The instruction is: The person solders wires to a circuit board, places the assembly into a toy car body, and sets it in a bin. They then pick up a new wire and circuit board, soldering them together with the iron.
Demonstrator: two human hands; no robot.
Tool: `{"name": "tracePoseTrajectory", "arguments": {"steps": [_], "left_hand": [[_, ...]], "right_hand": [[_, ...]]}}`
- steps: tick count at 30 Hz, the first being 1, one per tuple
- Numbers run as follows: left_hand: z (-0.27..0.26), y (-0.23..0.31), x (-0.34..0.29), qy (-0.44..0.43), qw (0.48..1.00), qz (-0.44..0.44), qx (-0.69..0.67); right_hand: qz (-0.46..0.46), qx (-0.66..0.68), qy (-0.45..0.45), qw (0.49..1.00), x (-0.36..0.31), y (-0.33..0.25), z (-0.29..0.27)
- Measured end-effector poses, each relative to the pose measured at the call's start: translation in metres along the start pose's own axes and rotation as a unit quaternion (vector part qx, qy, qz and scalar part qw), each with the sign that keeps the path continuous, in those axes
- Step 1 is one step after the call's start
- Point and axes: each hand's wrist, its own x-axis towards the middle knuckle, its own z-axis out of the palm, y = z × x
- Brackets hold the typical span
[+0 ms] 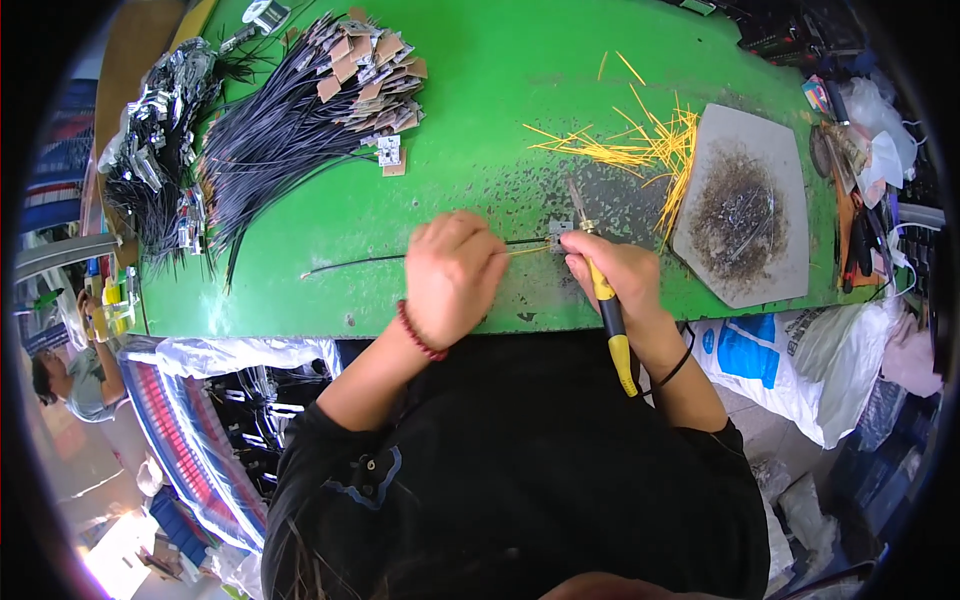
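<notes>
My left hand [455,265] is closed near the table's front edge, its thumb and finger pinching a thin yellow wire [527,250]. A black cable [355,262] passes by that hand, and its left end lies on the table. My right hand [622,275] is closed around a yellow and black soldering iron [612,318], whose metal tip points away from me. The thumb and fingertips of this hand also touch a small grey circuit board [560,230], where the wire and cable come together. The exact joint is too small to make out.
Many black cables with small boards [300,130] are heaped at the far left, beside another dark bundle [160,150]. Loose yellow wires [650,140] lie right of centre, next to a stained grey slab [740,220]. Tools [860,230] crowd the right edge. Another person [85,380] is at left.
</notes>
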Motion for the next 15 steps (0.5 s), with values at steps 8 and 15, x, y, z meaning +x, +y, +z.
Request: {"name": "tracePoseTrajectory", "arguments": {"steps": [8, 15], "left_hand": [[-0.02, 0.026, 0.002, -0.032, 0.984, -0.032, -0.171], [0.003, 0.044, 0.007, -0.036, 0.966, 0.018, -0.255]], "right_hand": [[0.058, 0.164, 0.038, 0.984, -0.012, -0.004, -0.009], [0.227, 0.351, 0.011, 0.908, -0.02, -0.033, -0.017]]}}
